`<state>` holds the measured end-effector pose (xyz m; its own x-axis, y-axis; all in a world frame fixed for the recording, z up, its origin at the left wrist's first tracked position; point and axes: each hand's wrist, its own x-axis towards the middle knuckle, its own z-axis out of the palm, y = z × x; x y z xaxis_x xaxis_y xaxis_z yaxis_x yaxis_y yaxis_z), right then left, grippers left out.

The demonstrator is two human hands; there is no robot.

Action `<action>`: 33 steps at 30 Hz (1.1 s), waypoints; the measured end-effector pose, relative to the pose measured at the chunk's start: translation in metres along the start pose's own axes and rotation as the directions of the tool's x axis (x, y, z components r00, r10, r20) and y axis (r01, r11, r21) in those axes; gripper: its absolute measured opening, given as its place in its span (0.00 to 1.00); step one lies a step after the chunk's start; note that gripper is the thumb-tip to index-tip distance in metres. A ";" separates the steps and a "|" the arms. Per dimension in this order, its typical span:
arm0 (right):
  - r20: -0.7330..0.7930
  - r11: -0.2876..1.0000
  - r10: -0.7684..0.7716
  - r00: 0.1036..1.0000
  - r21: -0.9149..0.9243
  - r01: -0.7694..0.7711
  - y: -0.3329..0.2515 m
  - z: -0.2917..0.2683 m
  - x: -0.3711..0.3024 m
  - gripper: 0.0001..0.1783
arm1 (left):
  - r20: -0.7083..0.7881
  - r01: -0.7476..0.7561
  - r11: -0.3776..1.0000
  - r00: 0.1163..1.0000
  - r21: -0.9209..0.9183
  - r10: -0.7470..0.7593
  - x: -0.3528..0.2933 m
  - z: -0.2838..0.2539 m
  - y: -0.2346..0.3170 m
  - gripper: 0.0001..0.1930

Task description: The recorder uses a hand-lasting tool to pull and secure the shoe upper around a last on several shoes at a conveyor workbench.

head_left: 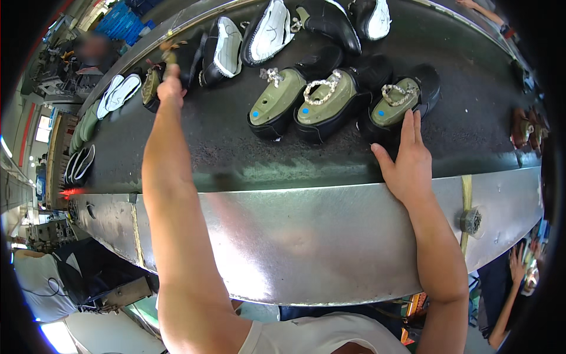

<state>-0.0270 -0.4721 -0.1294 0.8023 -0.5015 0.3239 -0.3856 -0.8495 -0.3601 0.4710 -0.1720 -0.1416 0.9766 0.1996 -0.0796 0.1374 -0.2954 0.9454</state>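
My left hand (pixel 170 88) reaches far out over the dark belt, its fingers closed. A blurred tan-and-olive bit sticks up beyond them; what it is I cannot make out. Right beside that hand are a black shoe (pixel 190 58) and a smaller dark shoe with an olive insert (pixel 151 86). My right hand (pixel 408 159) is open, fingertips at the heel of a black shoe on an olive last (pixel 396 105) with a rope loop. To its left, two similar shoes, one with a last (pixel 326 101) and another with a last (pixel 275 97), lie soles down, each last bearing a blue dot.
Along the belt's far side lie black shoes with white linings (pixel 266 32). White shoe pieces (pixel 119 94) are at the left, brown shoes (pixel 522 128) at the far right. A metal ledge (pixel 306 242) edges the belt before me. Another person's hand (pixel 517 262) shows lower right.
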 end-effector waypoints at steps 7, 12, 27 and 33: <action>0.005 1.000 0.026 1.000 -0.005 -0.026 0.003 -0.001 0.002 0.51 | 0.307 0.246 0.950 0.934 -0.190 -0.181 0.000 -0.012 0.006 0.32; 0.008 1.000 0.015 1.000 0.014 -0.015 -0.001 0.001 0.003 0.51 | 0.275 0.265 0.928 0.942 -0.261 -0.191 0.002 -0.014 0.000 0.31; 0.028 0.999 0.046 0.999 -0.003 -0.046 0.002 0.000 -0.001 0.50 | 0.346 0.301 0.855 0.925 -0.422 -0.155 -0.063 -0.083 -0.004 0.28; 0.045 0.998 0.059 0.997 -0.009 -0.059 -0.001 0.000 0.002 0.49 | 0.396 0.251 0.807 0.918 -0.534 -0.024 -0.154 -0.157 -0.003 0.29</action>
<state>-0.0247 -0.4727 -0.1286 0.7979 -0.5429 0.2621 -0.4362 -0.8200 -0.3706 0.2941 -0.0550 -0.0820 0.9586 -0.1801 -0.2206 0.2683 0.3110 0.9118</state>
